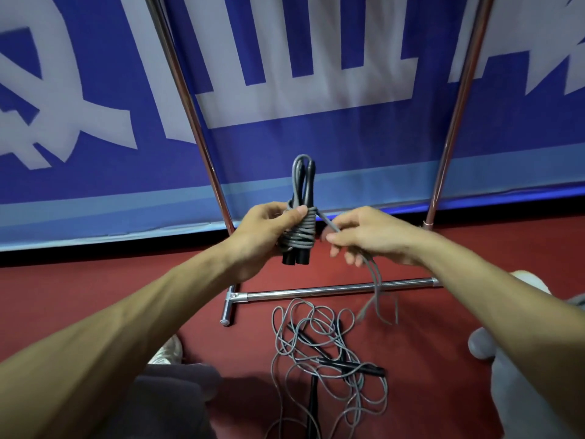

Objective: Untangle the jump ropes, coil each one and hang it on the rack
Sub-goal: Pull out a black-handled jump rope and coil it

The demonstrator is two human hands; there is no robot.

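Note:
My left hand (269, 229) grips a grey jump rope bundle (300, 229), its cord wound round two black handles that point down. A loop of the cord stands up above my thumb. My right hand (364, 239) pinches the loose end of the same grey cord (376, 280), which runs from the bundle through my fingers and hangs down, blurred. On the red floor below lies a tangled pile of grey ropes (323, 353) with black handles. The chrome rack (332, 291) stands behind, with its base bar low and two slanted uprights.
A blue and white banner (285, 90) hangs behind the rack. My knees and a white shoe (167, 348) are at the bottom left, and a light trouser leg (531, 391) at the bottom right. Red floor (95, 280) spreads around the pile.

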